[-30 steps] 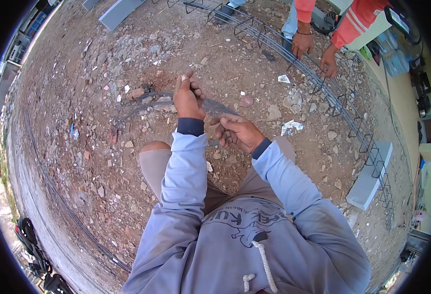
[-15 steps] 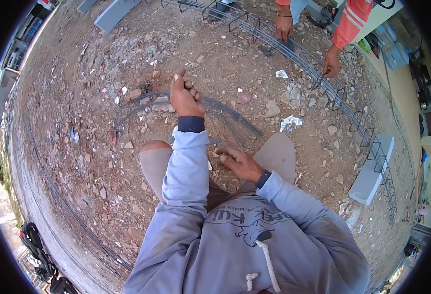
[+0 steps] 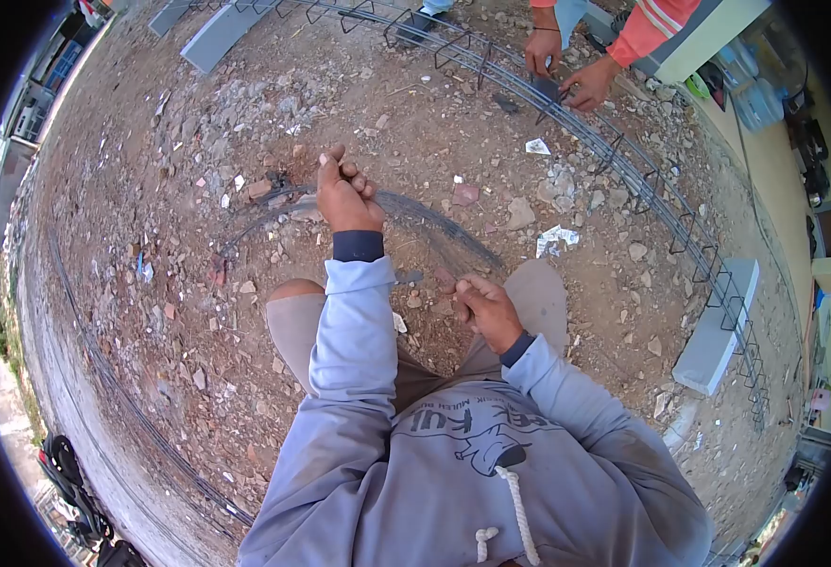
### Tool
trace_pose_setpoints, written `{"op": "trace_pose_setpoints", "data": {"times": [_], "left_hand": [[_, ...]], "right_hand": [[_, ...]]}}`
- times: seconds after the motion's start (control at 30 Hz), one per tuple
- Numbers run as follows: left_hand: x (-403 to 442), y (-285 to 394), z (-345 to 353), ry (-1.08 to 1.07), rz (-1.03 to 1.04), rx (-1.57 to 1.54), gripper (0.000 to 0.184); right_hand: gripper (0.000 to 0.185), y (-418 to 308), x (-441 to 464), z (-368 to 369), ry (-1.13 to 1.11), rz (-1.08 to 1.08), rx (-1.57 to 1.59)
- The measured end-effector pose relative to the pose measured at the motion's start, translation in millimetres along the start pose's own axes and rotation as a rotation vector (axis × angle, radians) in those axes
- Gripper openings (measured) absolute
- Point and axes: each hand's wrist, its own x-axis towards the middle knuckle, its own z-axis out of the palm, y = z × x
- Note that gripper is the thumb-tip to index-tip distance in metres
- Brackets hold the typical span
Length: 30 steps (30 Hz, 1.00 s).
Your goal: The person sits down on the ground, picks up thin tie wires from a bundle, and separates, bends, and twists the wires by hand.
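Observation:
My left hand (image 3: 346,197) is raised above the ground with its fingers curled in. Beneath and beside it lies a curved bundle of thin dark wire (image 3: 439,222), partly hidden behind the hand. Over my knee, my right hand (image 3: 489,312) is closed with thumb and forefinger pinched together. Anything in either grip is too small or too well hidden to name. Neither hand touches the long rebar cage (image 3: 661,194) with its square stirrups, which curves across the far side and right.
Another person's hands (image 3: 588,85) work at the rebar cage at the top right. Grey blocks (image 3: 718,326) lie under it, one more (image 3: 226,40) at the upper left. Stones and paper scraps (image 3: 557,240) litter the dirt. Long thin rods (image 3: 141,416) run along the left.
My right hand has moved slightly up and right, its fingers closing into a pinch. My left hand has shifted a little left. The other person's right-side hand has moved toward their other hand.

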Motion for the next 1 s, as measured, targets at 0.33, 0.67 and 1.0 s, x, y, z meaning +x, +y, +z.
{"op": "trace_pose_setpoints", "data": {"times": [0.33,0.67,1.0], "left_hand": [[-31.4,-27.4,2.6,-0.087,-0.042,0.159,0.024],[-34.4,-35.6,0.5,-0.112,-0.044,0.193,0.023],[-39.2,-36.3,3.5,-0.118,-0.115,0.318,0.027]], "right_hand": [[0.025,-29.5,36.1,33.3,-0.019,-0.069,-0.050],[0.021,-32.0,34.3,31.3,0.078,-0.174,-0.229],[0.028,-23.2,55.9,0.6,-0.047,-0.041,-0.212]]}}
